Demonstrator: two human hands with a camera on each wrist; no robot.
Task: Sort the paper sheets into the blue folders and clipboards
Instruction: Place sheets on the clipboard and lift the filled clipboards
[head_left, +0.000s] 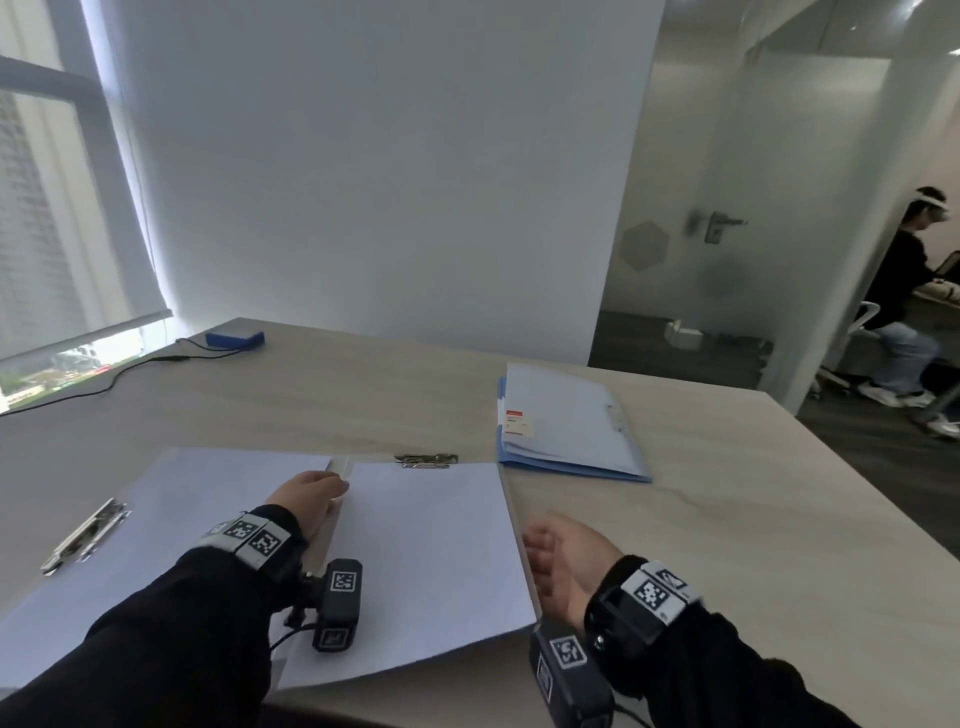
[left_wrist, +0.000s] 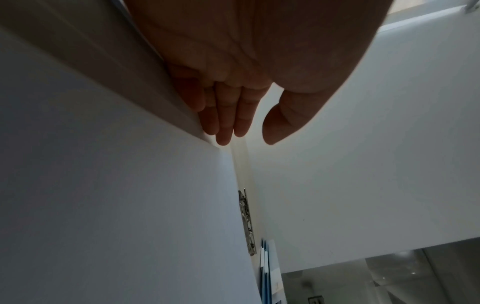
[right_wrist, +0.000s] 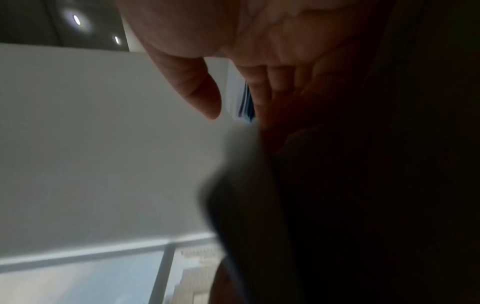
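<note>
While the left hand (head_left: 311, 496) lies with straight fingers (left_wrist: 223, 121) pressed flat along the spine of an open folder (head_left: 332, 525), the right hand (head_left: 563, 564) hangs relaxed and holding nothing at that folder's right edge. White paper sheets (head_left: 431, 551) cover both leaves, each with a metal clip (head_left: 426, 460). Beyond, on the wooden table (head_left: 727, 519), a closed blue folder (head_left: 566, 423) lies apart.

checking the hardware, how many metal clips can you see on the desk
3: left clip on the open folder's left flap, top clip above its right sheet, far clip on the blue folder; more may be hidden.
</note>
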